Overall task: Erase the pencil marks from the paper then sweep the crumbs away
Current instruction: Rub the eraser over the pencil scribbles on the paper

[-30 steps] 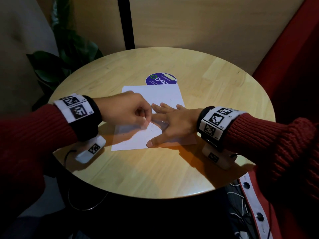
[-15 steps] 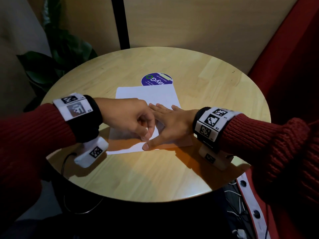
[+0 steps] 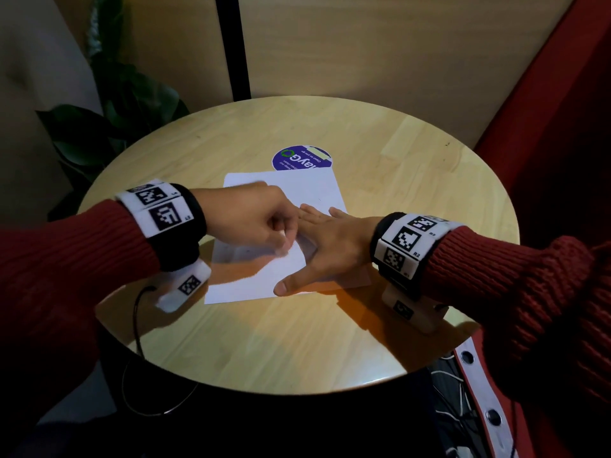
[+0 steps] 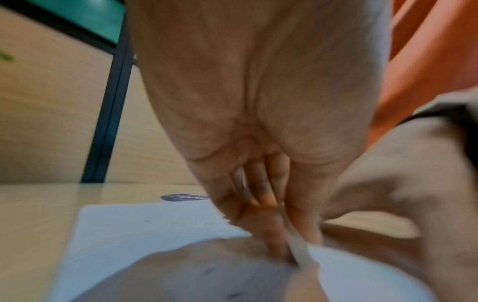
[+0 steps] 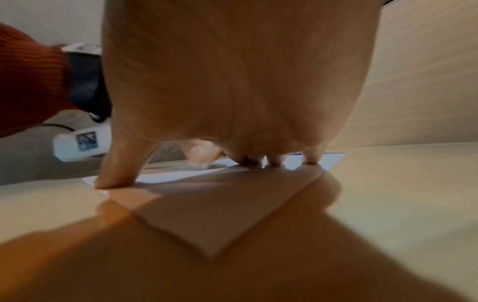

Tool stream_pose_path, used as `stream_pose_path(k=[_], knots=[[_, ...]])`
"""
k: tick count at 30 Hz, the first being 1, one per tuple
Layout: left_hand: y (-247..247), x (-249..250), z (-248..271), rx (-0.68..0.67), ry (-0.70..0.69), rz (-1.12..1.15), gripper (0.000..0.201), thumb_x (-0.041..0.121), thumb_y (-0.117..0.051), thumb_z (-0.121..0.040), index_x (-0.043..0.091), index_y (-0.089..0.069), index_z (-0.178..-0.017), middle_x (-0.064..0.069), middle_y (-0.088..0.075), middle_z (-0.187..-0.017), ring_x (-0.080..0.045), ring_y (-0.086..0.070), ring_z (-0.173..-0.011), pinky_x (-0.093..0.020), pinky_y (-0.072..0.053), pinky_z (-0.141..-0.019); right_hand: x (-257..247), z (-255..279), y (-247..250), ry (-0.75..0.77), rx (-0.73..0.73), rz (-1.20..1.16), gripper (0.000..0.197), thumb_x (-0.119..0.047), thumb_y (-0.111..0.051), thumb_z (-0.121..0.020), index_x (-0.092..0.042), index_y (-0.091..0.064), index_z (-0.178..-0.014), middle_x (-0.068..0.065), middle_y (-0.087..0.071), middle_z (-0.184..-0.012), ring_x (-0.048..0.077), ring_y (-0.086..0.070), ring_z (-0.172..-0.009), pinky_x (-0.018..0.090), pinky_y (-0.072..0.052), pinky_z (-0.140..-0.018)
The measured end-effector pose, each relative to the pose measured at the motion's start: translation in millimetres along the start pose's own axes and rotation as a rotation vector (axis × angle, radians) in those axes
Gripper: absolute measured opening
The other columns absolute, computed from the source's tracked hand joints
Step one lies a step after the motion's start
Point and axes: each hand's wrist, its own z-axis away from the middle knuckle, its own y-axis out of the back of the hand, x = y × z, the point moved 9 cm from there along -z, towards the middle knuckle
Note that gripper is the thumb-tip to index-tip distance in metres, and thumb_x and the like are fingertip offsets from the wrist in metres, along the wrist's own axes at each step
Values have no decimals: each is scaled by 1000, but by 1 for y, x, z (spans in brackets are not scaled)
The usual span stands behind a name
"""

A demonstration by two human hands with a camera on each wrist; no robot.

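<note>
A white sheet of paper (image 3: 261,279) lies in the middle of the round wooden table (image 3: 297,342). My left hand (image 3: 284,241) has its fingers curled round a small whitish eraser (image 4: 300,252), whose tip presses on the paper (image 4: 145,222). A few dark specks lie on the sheet near it. My right hand (image 3: 330,249) lies flat on the paper's right half, fingers spread and thumb (image 5: 113,173) pointing at the near edge, holding the sheet (image 5: 207,214) down. The two hands touch at the fingers.
A round purple sticker (image 3: 302,158) sits on the table just beyond the paper. A dark-leaved plant (image 3: 109,104) stands off the table's left side, a black post (image 3: 233,44) rises behind, and a red seat (image 3: 562,143) is at the right.
My left hand has rubbed the eraser back and forth over the middle of the sheet. The right hand has stayed pressed on the paper.
</note>
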Motion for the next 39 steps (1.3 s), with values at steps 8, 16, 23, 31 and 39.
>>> stream_pose_path(k=[8,16,23,31,39], knots=[[3,-5,8,47,-1,31,7,23,-79,-93,30,-79,-91,12,-80,-81,0,-69,-73,-22,-52,-73,-2,2,1,-8,-9,27,133,-97,-57,-66,-41,13,-163,-12,21,-172,9,23,-157,52,9,-128],[1,1,14,65,-25,-35,7,22,-77,-94,29,-78,-91,14,-78,-78,0,-68,-74,-16,-47,-69,-5,3,1,12,-9,7,131,-96,-61,-66,-45,12,-163,-13,19,-172,8,22,-157,52,8,-128],[-5,1,24,12,-23,12,7,22,-78,-95,29,-79,-93,14,-79,-78,-1,-70,-74,-15,-49,-69,-7,4,0,18,-3,29,134,-96,-60,-65,-42,12,-164,-13,20,-172,7,20,-157,50,8,-129],[-3,4,30,-3,-54,46,9,20,-81,-94,29,-82,-94,12,-79,-80,-1,-69,-72,-17,-51,-70,-13,5,1,55,2,21,131,-93,-63,-68,-38,7,-165,-15,14,-173,8,15,-158,48,7,-128],[17,-27,16,126,76,76,6,27,-82,-93,32,-79,-93,8,-80,-83,-9,-71,-77,-32,-57,-80,1,9,15,40,46,0,122,-91,-69,-63,-19,-31,-155,-5,-25,-166,25,-28,-152,52,-27,-124]])
